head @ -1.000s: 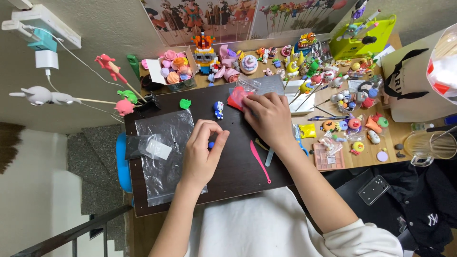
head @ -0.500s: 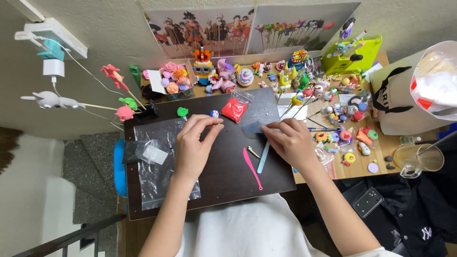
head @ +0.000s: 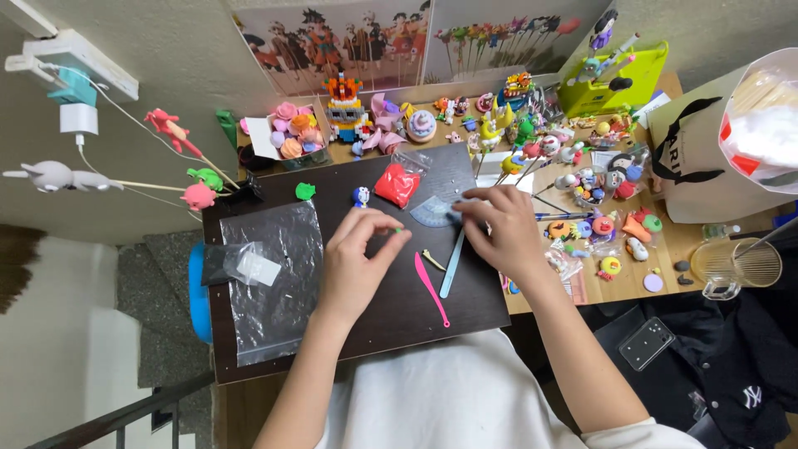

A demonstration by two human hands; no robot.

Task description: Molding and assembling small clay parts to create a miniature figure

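My left hand hovers over the dark work board and pinches a tiny green bit of clay between thumb and forefinger. My right hand reaches in from the right, its fingertips pinched on the right edge of a clear half-round ruler. Between the hands lie a pink sculpting tool, a pale blue tool and a short beige tool. A bag of red clay and a small blue-and-white figure sit just beyond.
A clear plastic bag covers the board's left part, with a green clay blob above it. Several small clay figures crowd the wooden desk behind and to the right. A clear cup and a white bag stand at the right.
My right hand left the red clay bag, swung right, then came back to the clear ruler. My left hand moved from the plastic bag toward the board's middle, now pinching the green bit.
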